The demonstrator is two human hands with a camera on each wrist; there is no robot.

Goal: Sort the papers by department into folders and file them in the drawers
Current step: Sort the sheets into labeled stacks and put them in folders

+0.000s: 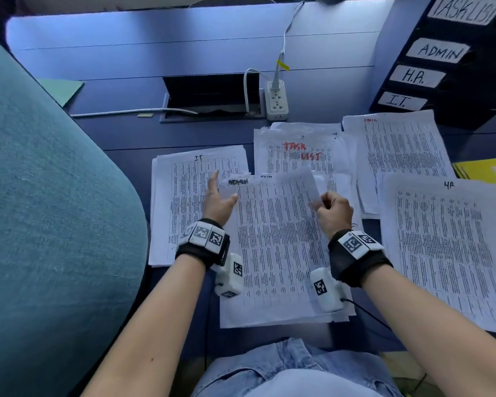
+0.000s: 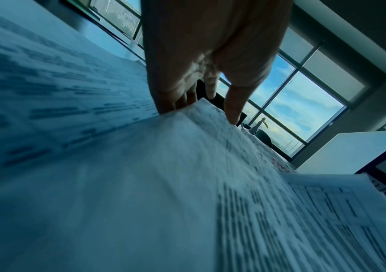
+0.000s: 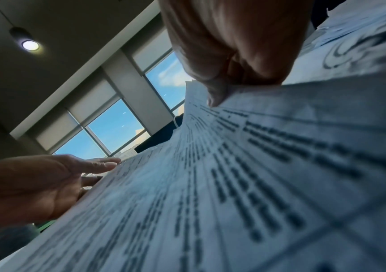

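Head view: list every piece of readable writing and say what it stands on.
"TASKLIST": white label, dark blue drawer unit
"ADMIN": second drawer label
"H.R.": third label
"I.T.": fourth label
"TASK LIST", red: middle white paper pile
"IT": left pile
"HR": right pile
"ADMIN": lifted sheet; red on far-right pile
Printed tables: too small to read.

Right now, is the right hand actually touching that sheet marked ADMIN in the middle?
Touching. In the right wrist view, the right hand pinches the far right edge of the ADMIN sheet, thumb pressed on the paper; the head view shows the corner lifted.
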